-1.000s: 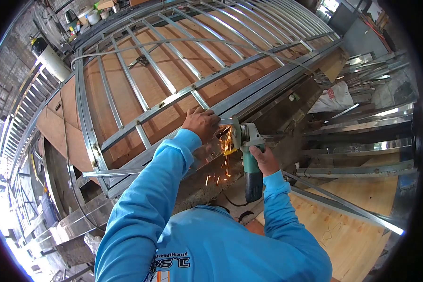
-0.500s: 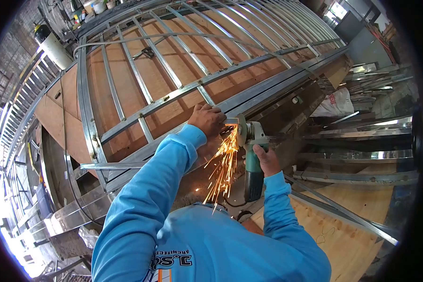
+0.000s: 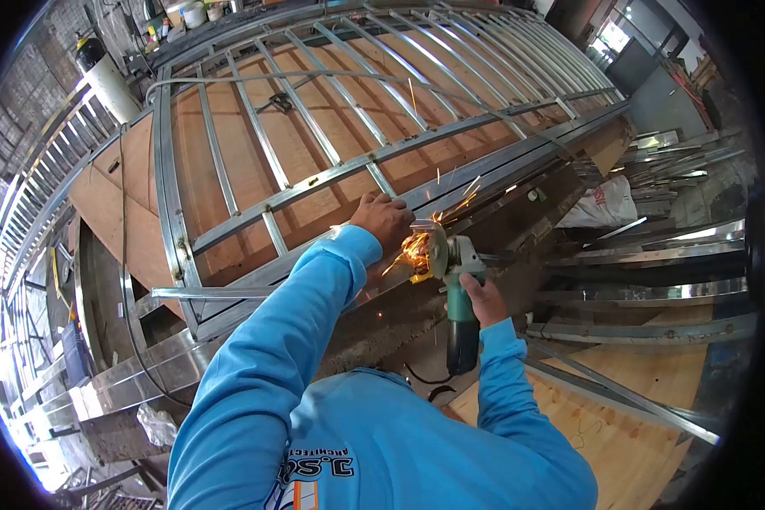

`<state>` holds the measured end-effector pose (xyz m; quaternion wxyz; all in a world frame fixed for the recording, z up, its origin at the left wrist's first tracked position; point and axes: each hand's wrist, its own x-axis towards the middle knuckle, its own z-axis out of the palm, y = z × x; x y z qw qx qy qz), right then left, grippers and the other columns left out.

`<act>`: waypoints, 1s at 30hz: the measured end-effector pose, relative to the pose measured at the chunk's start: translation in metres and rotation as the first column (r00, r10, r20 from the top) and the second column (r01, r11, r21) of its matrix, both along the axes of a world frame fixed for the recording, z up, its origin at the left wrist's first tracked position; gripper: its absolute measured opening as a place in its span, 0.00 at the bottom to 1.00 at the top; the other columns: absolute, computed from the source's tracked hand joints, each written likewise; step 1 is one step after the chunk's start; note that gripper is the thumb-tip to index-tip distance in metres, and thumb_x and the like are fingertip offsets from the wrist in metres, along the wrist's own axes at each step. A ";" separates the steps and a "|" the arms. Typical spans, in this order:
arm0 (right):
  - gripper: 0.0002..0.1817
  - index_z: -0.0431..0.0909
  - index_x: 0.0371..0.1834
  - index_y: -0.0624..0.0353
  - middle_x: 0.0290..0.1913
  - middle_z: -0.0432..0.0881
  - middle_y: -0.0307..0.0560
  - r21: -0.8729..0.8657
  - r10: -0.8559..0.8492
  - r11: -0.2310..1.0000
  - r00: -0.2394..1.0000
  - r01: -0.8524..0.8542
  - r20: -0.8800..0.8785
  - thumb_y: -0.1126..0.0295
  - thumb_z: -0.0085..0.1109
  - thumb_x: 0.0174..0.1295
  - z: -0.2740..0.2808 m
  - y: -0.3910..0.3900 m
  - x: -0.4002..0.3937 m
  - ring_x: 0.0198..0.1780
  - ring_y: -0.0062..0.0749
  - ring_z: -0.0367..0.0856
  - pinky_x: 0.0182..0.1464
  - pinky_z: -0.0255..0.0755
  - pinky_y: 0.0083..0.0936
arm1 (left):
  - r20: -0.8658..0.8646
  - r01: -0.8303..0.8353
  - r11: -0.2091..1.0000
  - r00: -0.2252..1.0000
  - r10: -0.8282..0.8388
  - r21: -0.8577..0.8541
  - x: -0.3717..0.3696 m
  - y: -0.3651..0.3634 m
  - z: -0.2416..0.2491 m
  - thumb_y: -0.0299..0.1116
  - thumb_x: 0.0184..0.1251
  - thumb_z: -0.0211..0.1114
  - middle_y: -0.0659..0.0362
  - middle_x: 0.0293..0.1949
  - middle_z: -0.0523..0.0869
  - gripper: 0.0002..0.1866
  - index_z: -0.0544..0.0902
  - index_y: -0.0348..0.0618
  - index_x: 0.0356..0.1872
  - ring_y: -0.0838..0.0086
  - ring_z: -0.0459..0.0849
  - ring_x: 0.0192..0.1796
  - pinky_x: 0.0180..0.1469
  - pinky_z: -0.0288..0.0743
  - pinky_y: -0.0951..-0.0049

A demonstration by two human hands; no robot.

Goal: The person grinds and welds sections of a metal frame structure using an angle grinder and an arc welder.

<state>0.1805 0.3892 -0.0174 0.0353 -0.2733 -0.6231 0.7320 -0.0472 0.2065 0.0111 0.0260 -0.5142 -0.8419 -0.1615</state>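
One green and black grinder point(image 3: 461, 319) is in the middle, on the near side of a big metal frame point(image 3: 287, 199). Its round disc point(image 3: 439, 252) meets the right end of a thin metal bar point(image 3: 208, 292), and orange sparks point(image 3: 414, 250) fly out there. The right hand point(image 3: 483, 299) is closed around the grinder, with the thumb on top. The left hand point(image 3: 382, 218) is curled shut on the bar, just left of the disc. The bar goes left behind the left arm, and its other end pokes out past the frame's near left corner. Under the frame is a brown board point(image 3: 229, 157). A white tank point(image 3: 113, 89) leans at the far left. To the right are a white sack point(image 3: 599, 204) and shiny metal strips point(image 3: 646, 293). A pale wood board point(image 3: 629, 433) lies near, on the right.
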 end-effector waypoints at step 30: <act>0.42 0.75 0.57 0.60 0.44 0.81 0.43 0.087 -0.040 0.995 0.999 0.043 -0.035 0.36 0.73 0.49 -0.034 -0.007 0.013 0.43 0.28 0.81 0.44 0.79 0.27 | -0.069 0.031 0.980 0.997 -0.046 -0.195 0.013 -0.004 0.022 0.46 0.63 0.66 0.65 0.44 0.84 0.11 0.88 0.54 0.39 0.64 0.78 0.54 0.55 0.67 0.56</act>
